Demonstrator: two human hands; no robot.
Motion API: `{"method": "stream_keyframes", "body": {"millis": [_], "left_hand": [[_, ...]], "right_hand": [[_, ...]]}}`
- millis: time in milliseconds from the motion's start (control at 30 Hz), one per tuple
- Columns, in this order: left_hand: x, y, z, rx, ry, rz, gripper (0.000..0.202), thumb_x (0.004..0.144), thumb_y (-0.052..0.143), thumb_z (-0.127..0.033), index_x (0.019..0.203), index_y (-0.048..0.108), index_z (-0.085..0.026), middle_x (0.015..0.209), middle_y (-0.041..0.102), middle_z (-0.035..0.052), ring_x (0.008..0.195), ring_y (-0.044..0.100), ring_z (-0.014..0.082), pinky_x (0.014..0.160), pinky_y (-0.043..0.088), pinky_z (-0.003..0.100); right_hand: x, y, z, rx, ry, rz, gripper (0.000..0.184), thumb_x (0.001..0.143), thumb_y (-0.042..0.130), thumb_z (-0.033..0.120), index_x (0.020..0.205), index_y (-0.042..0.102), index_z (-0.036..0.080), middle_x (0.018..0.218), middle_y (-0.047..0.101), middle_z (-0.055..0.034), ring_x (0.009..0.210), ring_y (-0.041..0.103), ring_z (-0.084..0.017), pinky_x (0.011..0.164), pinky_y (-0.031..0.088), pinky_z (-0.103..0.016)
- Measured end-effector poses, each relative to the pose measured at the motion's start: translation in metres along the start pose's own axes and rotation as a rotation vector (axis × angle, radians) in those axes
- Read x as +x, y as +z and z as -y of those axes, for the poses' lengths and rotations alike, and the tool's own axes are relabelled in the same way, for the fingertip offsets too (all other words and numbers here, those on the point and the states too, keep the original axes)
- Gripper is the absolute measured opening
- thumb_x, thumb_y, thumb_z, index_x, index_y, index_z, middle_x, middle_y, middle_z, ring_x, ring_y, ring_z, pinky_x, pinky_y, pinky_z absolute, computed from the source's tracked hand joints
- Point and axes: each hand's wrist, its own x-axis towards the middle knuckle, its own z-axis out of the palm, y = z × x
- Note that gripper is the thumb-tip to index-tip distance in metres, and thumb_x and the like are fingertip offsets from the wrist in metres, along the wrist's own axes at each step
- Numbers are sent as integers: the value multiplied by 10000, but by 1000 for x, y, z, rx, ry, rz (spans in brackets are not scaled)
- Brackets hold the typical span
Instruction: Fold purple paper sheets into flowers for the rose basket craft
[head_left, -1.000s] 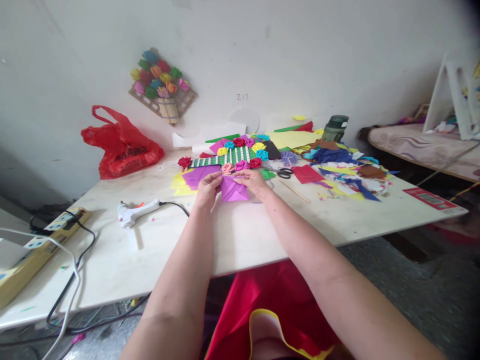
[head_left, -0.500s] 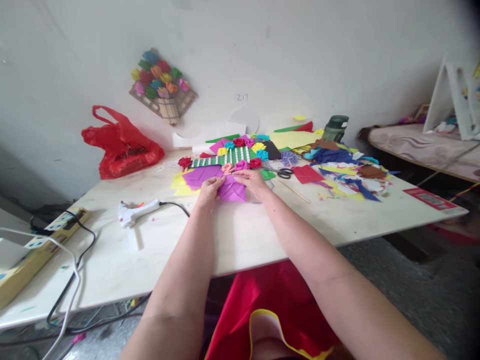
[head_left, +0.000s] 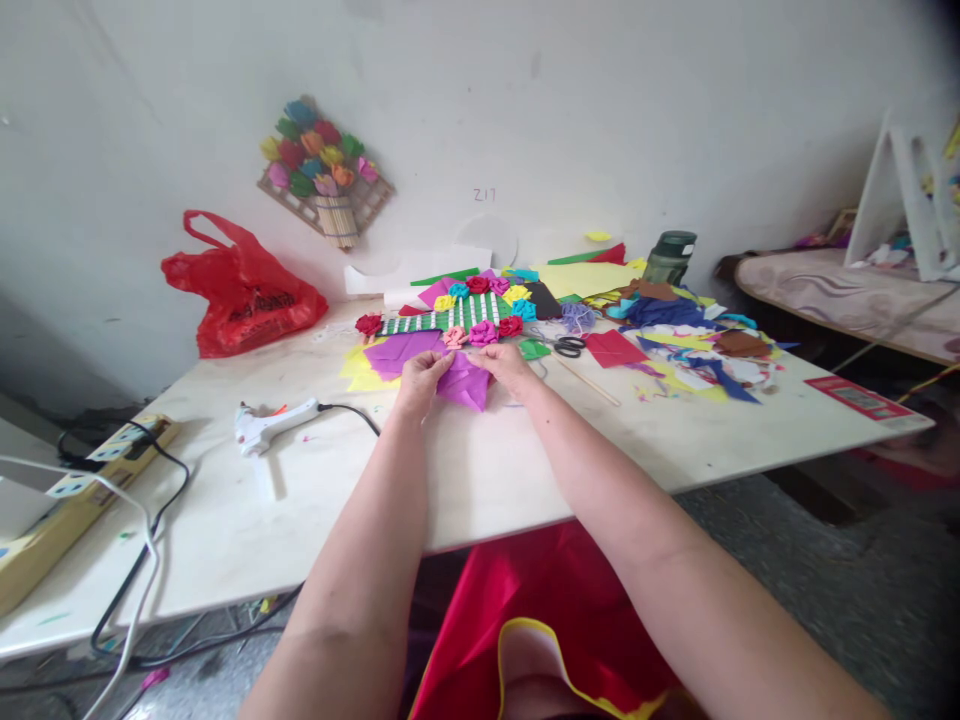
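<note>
A purple sheet (head_left: 463, 388) is hanging between the left hand (head_left: 421, 380) and right hand (head_left: 505, 366), whose fingers are pinching its upper part, well back from the front edge of the desk (head_left: 480, 470). They seem to be shaping that part, next likely needing an even pinch. Behind, a flower-trimmed panel (head_left: 470, 315) is lying.

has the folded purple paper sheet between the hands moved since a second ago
Yes, the purple paper sheet shifted slightly left, away from the black-handled scissors.

Held paper (head_left: 466, 385): purple
Guitar shape (head_left: 477, 313): green, white rows
Flowers (head_left: 484, 333): red, yellow, turquoise, magenta, salmon
Glue gun (head_left: 271, 427): white
Bottle (head_left: 667, 262): dark green
Plastic bag (head_left: 251, 290): red, dark lettering
Garment (head_left: 544, 575): red, yellow edging
Counter (head_left: 487, 480): whitish, faintly streaked
</note>
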Motion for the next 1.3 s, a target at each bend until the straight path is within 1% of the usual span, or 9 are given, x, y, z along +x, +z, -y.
{"method": "stream_keyframes", "body": {"millis": [200, 467, 633, 733, 900, 1033, 1133, 1233, 1300], "left_hand": [[0, 0, 0, -29, -29, -3, 383, 615, 681, -463, 547, 476, -147, 438, 339, -64, 395, 252, 36, 398, 145, 213], [4, -5, 6, -93, -49, -45, 310, 599, 697, -403, 593, 525, -145, 433, 390, -64, 367, 274, 40, 375, 139, 210], [4, -5, 6, -130, -63, -85, 273, 573, 717, -345, 587, 536, -141, 432, 413, -62, 373, 305, 42, 376, 164, 199], [3, -3, 3, -153, -63, -75, 272, 572, 723, -348, 607, 558, -135, 445, 437, -59, 375, 309, 38, 375, 177, 195], [2, -1, 2, -193, -87, -49, 309, 545, 746, -366, 672, 600, -125, 514, 525, -32, 434, 421, 61, 416, 287, 196], [3, -2, 4, -185, -59, -75, 314, 527, 760, -355, 628, 572, -126, 497, 507, -38, 431, 409, 55, 413, 280, 191], [3, -2, 3, -208, -65, -90, 339, 551, 738, -407, 611, 549, -133, 480, 477, -46, 411, 385, 49, 399, 262, 191], [3, -1, 2, -241, -123, -123, 391, 617, 656, -514, 629, 546, -139, 471, 453, -42, 387, 366, 50, 379, 234, 198], [3, -1, 1, -234, -149, -95, 404, 621, 646, -531, 626, 538, -142, 479, 458, -35, 400, 389, 57, 388, 249, 200]], "right_hand": [[0, 1, 1, -14, 15, -5, 186, 640, 634, 317, 596, 566, 150, 512, 522, 22, 438, 435, -82, 411, 324, -210], [-1, 0, 0, -5, 3, 59, 217, 649, 628, 347, 617, 557, 144, 520, 509, 31, 469, 441, -81, 441, 348, -206], [-2, 2, 1, -8, 4, 60, 193, 653, 615, 315, 598, 546, 144, 505, 481, 37, 465, 431, -78, 447, 340, -207], [-2, 2, 2, -8, -7, 54, 177, 651, 608, 299, 596, 543, 144, 509, 481, 37, 463, 428, -77, 447, 336, -207], [-3, 3, 2, -17, 0, 53, 167, 637, 607, 292, 593, 541, 144, 507, 482, 36, 452, 415, -74, 437, 321, -208], [-2, 4, 0, -27, -10, 58, 184, 634, 614, 311, 594, 548, 145, 514, 490, 33, 457, 413, -75, 443, 318, -209], [-2, 3, -1, -24, -24, 52, 193, 635, 618, 319, 592, 544, 147, 512, 487, 35, 464, 412, -78, 454, 327, -213], [-1, 3, -1, -5, -31, 35, 194, 634, 624, 316, 589, 536, 149, 511, 488, 36, 471, 422, -82, 464, 346, -218], [-1, 3, -1, 16, -25, 29, 199, 635, 630, 320, 590, 533, 152, 510, 490, 35, 468, 430, -85, 458, 357, -219]]}}
